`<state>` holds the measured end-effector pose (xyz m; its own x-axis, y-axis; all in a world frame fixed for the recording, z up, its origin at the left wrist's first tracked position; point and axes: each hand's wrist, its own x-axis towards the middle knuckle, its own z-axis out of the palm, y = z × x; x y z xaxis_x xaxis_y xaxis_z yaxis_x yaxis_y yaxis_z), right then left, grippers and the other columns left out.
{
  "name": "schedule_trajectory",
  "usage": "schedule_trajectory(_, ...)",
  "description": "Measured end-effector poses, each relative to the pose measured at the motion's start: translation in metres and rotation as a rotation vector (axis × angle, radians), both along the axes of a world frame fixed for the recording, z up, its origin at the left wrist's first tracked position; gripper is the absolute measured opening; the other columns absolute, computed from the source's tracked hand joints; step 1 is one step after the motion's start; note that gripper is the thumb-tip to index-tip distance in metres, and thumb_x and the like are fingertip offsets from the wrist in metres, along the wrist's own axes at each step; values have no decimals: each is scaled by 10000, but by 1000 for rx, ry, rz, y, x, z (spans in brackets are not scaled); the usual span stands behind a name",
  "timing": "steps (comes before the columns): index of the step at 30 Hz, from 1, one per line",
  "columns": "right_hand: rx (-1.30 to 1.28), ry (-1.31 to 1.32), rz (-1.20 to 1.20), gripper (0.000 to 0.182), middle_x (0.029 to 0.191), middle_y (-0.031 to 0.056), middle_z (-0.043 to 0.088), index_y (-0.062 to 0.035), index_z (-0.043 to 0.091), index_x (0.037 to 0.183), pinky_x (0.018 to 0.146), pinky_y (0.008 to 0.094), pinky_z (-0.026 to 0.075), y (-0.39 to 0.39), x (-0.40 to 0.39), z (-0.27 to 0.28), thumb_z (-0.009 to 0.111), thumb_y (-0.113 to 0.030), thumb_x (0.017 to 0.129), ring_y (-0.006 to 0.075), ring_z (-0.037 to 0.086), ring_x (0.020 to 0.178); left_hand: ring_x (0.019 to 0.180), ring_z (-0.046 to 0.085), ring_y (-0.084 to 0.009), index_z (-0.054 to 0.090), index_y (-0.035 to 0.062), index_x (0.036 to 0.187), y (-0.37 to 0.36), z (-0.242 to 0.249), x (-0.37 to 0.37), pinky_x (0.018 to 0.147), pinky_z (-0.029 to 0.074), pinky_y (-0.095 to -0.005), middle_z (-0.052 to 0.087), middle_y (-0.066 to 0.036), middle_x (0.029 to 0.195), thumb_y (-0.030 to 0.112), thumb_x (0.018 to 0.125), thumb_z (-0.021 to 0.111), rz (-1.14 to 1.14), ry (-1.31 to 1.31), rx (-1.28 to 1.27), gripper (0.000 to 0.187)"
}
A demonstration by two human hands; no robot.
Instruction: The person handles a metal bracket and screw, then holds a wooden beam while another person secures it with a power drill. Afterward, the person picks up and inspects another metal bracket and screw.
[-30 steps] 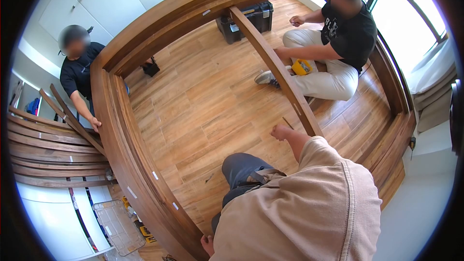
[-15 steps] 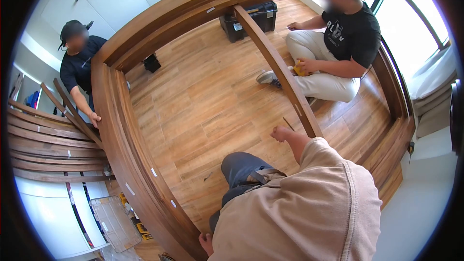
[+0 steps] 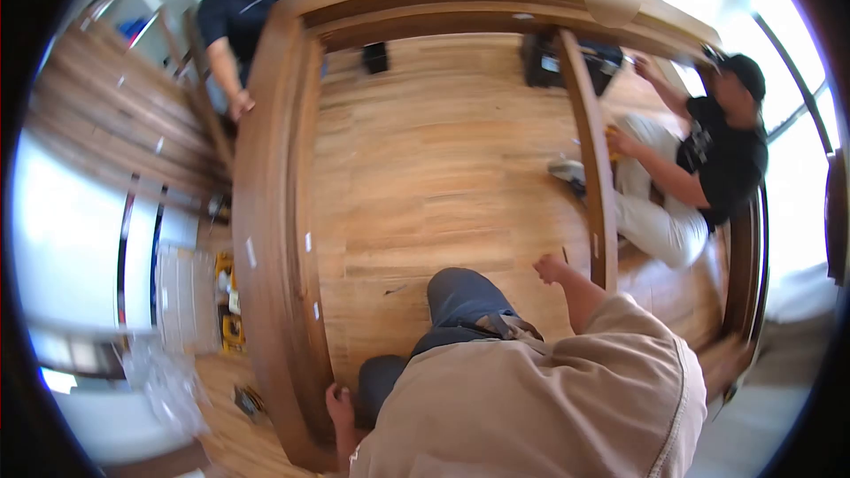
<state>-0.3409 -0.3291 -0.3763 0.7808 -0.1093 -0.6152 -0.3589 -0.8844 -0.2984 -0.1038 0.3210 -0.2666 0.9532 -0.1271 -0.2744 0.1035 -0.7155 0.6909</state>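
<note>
My left hand [image 3: 339, 404] is low beside my knee, at the inner edge of the left beam of a large brown wooden frame [image 3: 261, 212]. Its fingers are loosely bent, and I see nothing in them. My right hand [image 3: 551, 267] is closed above the floor, just left of the frame's crossbar [image 3: 591, 142]. A thin dark stick [image 3: 566, 254], pencil-like, stands up by the back of that hand and seems to be gripped in it.
One person's hand [image 3: 241, 106] rests on the frame's far left corner. Another person [image 3: 722, 159] sits inside the frame at right. A black toolbox [image 3: 542, 62] stands behind the crossbar. Wooden boards [image 3: 133, 106], yellow tools [image 3: 232, 332] and plastic wrap [image 3: 164, 385] lie at left.
My view has turned left, so the frame and people appear shifted right. My left hand shows more fully at the beam. The seated person's hand is raised higher, towards the far beam.
</note>
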Motion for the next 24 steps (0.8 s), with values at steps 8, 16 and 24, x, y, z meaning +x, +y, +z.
schedule_trajectory(8, 493, -5, -893, 217, 626, 102, 583, -16, 582, 846, 439, 280, 472, 36, 68, 89, 481, -206, 874, 158, 575, 501, 1013, 507, -336, 550, 20, 1031, 23, 47, 28, 896, 401, -388, 547, -168, 1054, 140, 807, 596, 280, -427, 163, 258)
schedule_trajectory(16, 559, -248, -362, 201, 655, 62, 574, -20, 574, 856, 466, 248, 445, 151, 275, 169, 503, -203, 898, 112, 540, 516, 1152, 430, -351, 544, 73, 1103, 91, 47, 92, 969, 343, -441, 498, -173, 1207, 249, 815, 587, 682, -567, 450, 340)
schedule_trajectory(24, 553, -491, 348, 200, 739, 89, 606, -16, 598, 912, 637, 304, 468, 365, 465, 244, 581, -209, 859, 196, 582, 684, 1261, 328, -321, 503, 96, 1187, 127, 6, 140, 1057, 182, -501, 457, -157, 1270, 407, 873, 490, 859, -281, 517, 442)
